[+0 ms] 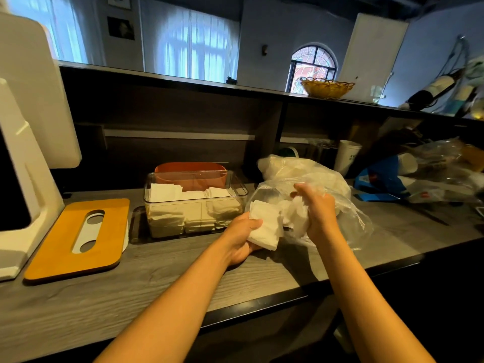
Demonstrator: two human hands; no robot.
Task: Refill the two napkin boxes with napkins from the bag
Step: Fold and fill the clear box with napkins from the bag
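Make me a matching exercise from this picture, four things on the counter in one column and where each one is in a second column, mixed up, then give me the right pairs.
Things
1. clear box
2. orange lid
3. stack of napkins
4. plastic bag

Places
A. flat on the counter, left of the box
B. held in the left hand
C. on a dark tray, partly filled with napkins
D. on the counter, behind the right hand

Pairs: 1-C, 2-A, 3-B, 4-D
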